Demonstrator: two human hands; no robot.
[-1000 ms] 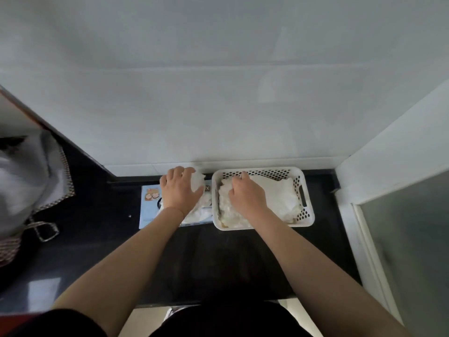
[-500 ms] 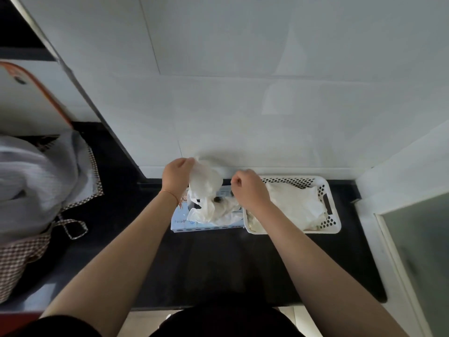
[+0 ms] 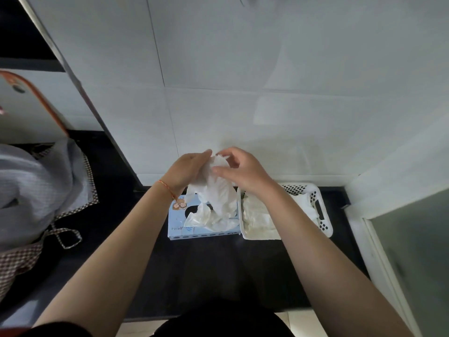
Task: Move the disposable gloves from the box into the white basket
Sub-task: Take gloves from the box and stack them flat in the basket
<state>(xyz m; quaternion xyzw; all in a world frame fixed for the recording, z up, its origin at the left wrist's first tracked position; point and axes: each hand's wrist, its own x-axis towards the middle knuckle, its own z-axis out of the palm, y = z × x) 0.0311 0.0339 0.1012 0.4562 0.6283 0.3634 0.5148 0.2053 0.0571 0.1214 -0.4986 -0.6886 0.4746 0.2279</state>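
Gloves (image 3: 216,190) bunched above the box (image 3: 179,227), held in the grip of left hand (image 3: 187,171) and right hand (image 3: 245,173), beside the basket (image 3: 325,215).

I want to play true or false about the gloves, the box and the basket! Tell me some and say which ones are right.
1. Both hands hold a bunch of gloves up above the box. True: the left hand and the right hand both grip it.
2. The white basket is empty. False: it already has gloves in it.
3. The box sits to the left of the basket. True.
4. The box is red. False: it is light blue.
5. The left wrist wears a thin orange band. True.
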